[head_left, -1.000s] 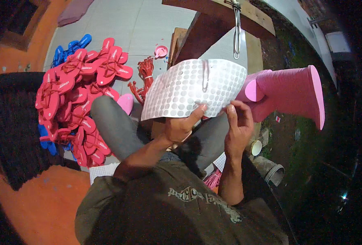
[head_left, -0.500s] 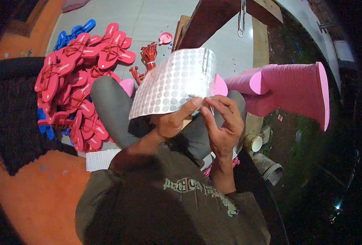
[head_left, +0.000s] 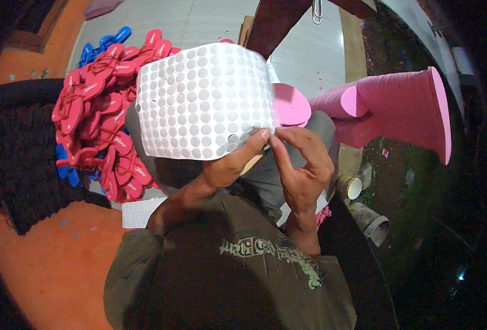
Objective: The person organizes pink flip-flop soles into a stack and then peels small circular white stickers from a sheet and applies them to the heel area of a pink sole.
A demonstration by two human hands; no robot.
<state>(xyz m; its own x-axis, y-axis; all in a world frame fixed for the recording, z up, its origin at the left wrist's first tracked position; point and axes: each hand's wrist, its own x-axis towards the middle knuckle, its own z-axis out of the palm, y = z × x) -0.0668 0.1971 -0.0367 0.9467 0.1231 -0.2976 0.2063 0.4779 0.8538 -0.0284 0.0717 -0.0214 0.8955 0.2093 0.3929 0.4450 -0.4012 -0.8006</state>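
A white sheet of round silver-grey stickers (head_left: 205, 99) is spread over my lap, slightly curved. My left hand (head_left: 230, 165) grips its near right edge, thumb on top and the other fingers hidden beneath. At that same edge the thumb and forefinger of my right hand (head_left: 306, 162) are pinched together, touching the sheet's corner. Whether a loose sticker sits between those fingertips is too small to tell. Just beyond my right hand lie pink sandal soles (head_left: 291, 104), partly covered by the sheet.
To the left is a heap of red-pink sandals (head_left: 89, 118), with blue sandals (head_left: 103, 41) behind. Long stacks of pink soles (head_left: 392, 110) lie at the right. A dark wooden beam (head_left: 276, 25) stands ahead. Another white sheet (head_left: 139, 213) lies by my left elbow, a pale can (head_left: 350, 188) at the right.
The sheet has swung left and flattened, its dotted face now turned up more. It now covers the red straps bundle. Both hands stay together at its edge.
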